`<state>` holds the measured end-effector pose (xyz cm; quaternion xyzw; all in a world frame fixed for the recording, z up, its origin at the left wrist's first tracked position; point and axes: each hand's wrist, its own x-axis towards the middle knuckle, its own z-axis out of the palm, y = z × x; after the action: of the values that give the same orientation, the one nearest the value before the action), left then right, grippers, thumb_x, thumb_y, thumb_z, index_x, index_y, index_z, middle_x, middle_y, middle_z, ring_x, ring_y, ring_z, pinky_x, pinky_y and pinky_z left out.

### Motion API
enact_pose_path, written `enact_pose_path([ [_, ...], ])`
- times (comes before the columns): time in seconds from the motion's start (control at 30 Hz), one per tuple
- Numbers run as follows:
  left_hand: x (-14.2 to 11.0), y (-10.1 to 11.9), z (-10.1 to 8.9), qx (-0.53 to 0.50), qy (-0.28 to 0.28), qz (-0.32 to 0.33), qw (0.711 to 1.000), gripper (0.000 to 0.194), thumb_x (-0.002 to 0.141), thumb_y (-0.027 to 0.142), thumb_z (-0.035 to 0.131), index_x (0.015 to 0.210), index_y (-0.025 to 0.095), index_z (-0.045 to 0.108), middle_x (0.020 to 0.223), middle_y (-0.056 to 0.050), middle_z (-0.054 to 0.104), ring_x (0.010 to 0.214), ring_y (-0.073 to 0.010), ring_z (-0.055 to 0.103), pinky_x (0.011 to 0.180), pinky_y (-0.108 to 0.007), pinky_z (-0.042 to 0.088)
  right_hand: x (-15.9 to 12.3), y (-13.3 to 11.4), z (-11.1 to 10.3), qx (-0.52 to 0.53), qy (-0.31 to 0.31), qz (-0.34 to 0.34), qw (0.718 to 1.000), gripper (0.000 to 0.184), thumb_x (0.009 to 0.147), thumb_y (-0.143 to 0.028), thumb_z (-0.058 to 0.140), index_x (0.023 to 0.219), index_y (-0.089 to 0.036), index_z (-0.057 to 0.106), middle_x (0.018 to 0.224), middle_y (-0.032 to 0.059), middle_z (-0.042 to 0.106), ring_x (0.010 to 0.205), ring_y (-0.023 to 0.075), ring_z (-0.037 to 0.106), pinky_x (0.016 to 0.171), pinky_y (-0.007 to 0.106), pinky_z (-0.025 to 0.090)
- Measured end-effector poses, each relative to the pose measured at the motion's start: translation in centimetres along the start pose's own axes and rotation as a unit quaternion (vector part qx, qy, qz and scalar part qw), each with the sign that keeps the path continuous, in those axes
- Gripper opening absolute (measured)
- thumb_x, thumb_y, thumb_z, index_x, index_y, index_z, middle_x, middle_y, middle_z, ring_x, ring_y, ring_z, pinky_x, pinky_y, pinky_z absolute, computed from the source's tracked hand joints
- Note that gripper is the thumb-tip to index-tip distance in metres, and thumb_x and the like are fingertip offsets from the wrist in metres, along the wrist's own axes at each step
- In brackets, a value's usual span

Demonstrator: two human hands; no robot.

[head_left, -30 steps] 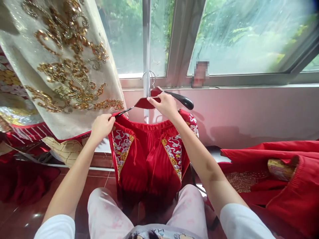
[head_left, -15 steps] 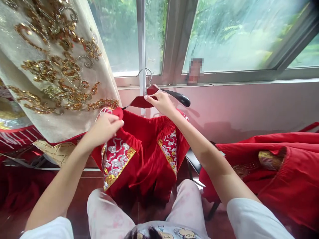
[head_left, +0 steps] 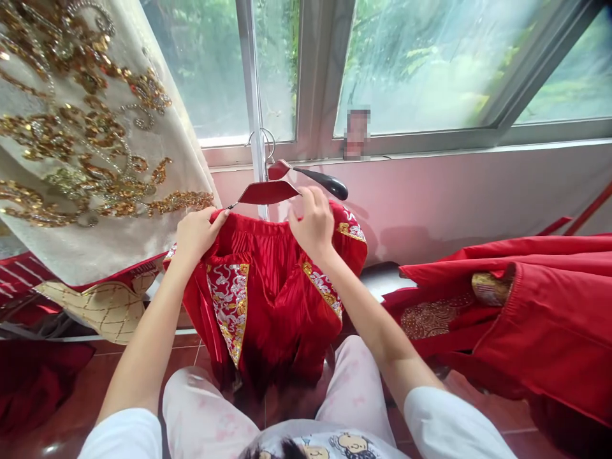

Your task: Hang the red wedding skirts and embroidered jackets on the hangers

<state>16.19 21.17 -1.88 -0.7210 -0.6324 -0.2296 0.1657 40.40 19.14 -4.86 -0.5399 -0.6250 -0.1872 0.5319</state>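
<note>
Saw a red, finely pleated, silky-looking garment with silver-and-gold floral panels (head_left: 275, 312) at centre, just below a dark-red, flat-centred hanger (head_left: 270, 192) at 12 o'clock. Judged it soft, light and rather slippery, probably stiffer along the embroidery; best held by the gathered neckline or shoulder edges, sparing the decorated panels. Held the shoulder edge pinched in the fingers of the left hand (head_left: 197, 236) at 10 o'clock. At 1 o'clock, had the right hand (head_left: 313, 223) curled at the neckline; could not tell whether gripping cloth. Noted farther out ivory fabric crusted with scrolling gold sequins (head_left: 95, 127) at 10 o'clock, a smooth pink wall (head_left: 430, 191) at 2 and smooth red folded cloth (head_left: 549, 325) at 3.
</note>
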Motion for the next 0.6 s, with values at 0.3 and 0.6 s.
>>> enact_pose_path([
  [0.3,1.6,-1.3,-0.9,-0.004,-0.037,0.083,0.996,0.052,0.091,0.055,0.031,0.076,0.02,0.065,0.074,-0.011,0.07,0.07,-0.0246,0.062,0.057,-0.028,0.032,-2.7,5.0,-2.5,-0.123,-0.02,0.118,0.985,0.035,0.087,-0.015,0.038,0.111,-0.009,0.063,0.101,0.019,0.068,0.095,0.0293,0.061,0.084,0.045,0.044],
  [0.6,1.5,-1.5,-2.9,0.043,-0.082,0.092,0.991,0.048,0.09,0.054,0.035,0.076,0.019,0.064,0.074,-0.012,0.069,0.07,-0.0262,0.063,0.06,-0.03,0.037,0.1,2.9,-5.1,-0.133,-0.033,0.172,0.975,0.032,0.088,-0.014,0.037,0.079,-0.011,0.067,0.065,0.0103,0.061,0.063,0.02,0.058,0.064,0.032,0.04],
])
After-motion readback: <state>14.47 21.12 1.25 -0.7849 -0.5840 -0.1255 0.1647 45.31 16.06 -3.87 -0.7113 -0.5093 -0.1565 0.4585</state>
